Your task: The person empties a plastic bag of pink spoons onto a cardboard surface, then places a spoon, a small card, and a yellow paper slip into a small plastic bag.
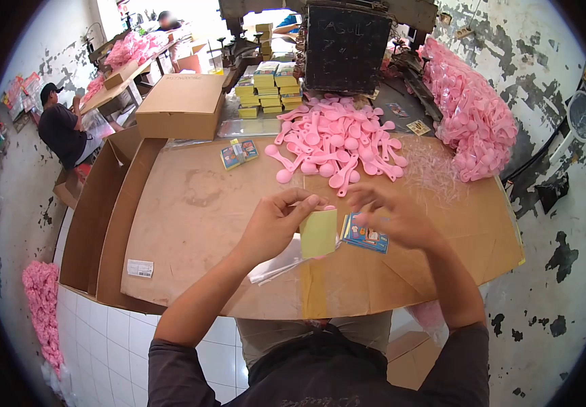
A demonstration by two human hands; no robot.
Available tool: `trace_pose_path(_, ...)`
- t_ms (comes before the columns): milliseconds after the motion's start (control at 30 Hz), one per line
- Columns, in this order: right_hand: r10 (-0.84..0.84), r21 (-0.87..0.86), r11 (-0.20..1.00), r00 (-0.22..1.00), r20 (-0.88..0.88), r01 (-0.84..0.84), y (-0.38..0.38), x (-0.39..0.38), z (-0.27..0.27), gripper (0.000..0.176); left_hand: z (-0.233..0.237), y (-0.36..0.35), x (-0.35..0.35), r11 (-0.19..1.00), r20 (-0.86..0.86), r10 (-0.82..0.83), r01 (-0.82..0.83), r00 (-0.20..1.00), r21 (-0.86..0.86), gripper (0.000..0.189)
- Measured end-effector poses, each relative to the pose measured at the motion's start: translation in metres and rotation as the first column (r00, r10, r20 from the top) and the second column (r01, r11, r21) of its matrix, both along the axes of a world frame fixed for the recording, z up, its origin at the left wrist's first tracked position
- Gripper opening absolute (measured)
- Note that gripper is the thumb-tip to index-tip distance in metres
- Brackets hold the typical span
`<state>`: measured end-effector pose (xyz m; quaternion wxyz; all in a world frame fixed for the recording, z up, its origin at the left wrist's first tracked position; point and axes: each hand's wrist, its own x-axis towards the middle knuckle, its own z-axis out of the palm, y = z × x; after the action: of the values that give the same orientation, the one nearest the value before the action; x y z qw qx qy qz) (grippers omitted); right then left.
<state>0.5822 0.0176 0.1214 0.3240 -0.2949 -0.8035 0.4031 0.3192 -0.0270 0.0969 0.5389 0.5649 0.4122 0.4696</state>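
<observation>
My left hand (281, 220) pinches the top of a yellow-green card (319, 234), with a bit of pink showing at the card's upper edge. To its right, my right hand (391, 216) hangs above a small stack of blue printed cards (366, 237), its fingers apart. Clear plastic sleeves (276, 263) lie on the cardboard-covered table under the left hand. Beyond both hands is a heap of pink spoons (340, 139). A banded bundle of cards (239, 154) rests to the left of the heap.
Behind the spoons stand stacked card bundles (266, 85) and a dark machine (347, 47). A closed carton (181, 102) is at the back left, an open box (103, 217) along the left edge. Bagged pink spoons (469, 115) stand right. A person (62, 129) sits far left.
</observation>
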Motion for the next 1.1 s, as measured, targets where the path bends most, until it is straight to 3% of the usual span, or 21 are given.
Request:
trace_pose_path(100,0.055,-0.28,0.953,0.974,-0.22,-0.117,-0.007,-0.032,-0.015,0.029,-0.006,0.004,-0.002,1.0,0.006,-0.024,0.024,1.0,-0.016,0.029)
trace_pose_path(167,0.092,-0.348,0.922,0.97,-0.225,-0.169,0.006,-0.033,-0.02,0.027,-0.004,0.002,-0.006,1.0,-0.035,0.004,-0.004,0.999,0.001,0.028)
trace_pose_path(200,0.108,-0.38,0.905,0.967,-0.229,-0.191,0.012,-0.032,-0.023,0.025,-0.006,0.001,-0.007,1.0,0.047,0.006,-0.006,0.999,0.02,0.028)
trace_pose_path(267,0.101,-0.363,0.915,0.972,-0.214,-0.175,0.017,-0.031,-0.027,0.025,-0.009,-0.003,-0.008,0.998,0.211,0.001,-0.013,0.978,0.057,0.028)
trace_pose_path(467,0.052,-0.341,0.933,0.982,-0.181,-0.112,0.019,-0.031,-0.031,0.021,-0.029,0.004,-0.015,0.997,-0.009,0.055,-0.054,0.998,0.058,0.026)
trace_pose_path(700,0.007,-0.395,0.911,0.964,-0.266,-0.116,0.018,-0.03,-0.039,0.014,-0.034,-0.002,-0.022,0.965,-0.139,0.125,-0.088,0.982,0.246,0.019)
trace_pose_path(767,0.077,-0.255,0.955,0.959,-0.274,-0.149,0.023,-0.028,-0.044,0.015,-0.036,0.0,-0.026,0.937,-0.175,0.1,-0.033,0.98,0.349,0.019)
trace_pose_path(867,0.097,-0.113,0.986,0.973,-0.209,-0.122,0.025,-0.025,-0.046,0.016,-0.037,0.002,-0.029,0.934,-0.18,0.07,-0.001,0.981,0.357,0.023)
trace_pose_path(1000,0.119,0.05,0.992,0.987,-0.111,-0.114,0.027,-0.019,-0.045,0.02,-0.037,0.002,-0.029,0.968,-0.114,0.05,-0.021,0.992,0.249,0.021)
trace_pose_path(1100,0.081,-0.013,0.996,0.991,-0.106,-0.083,0.021,-0.021,-0.039,0.018,-0.036,0.001,-0.025,0.991,-0.047,0.056,-0.049,0.997,0.126,0.019)
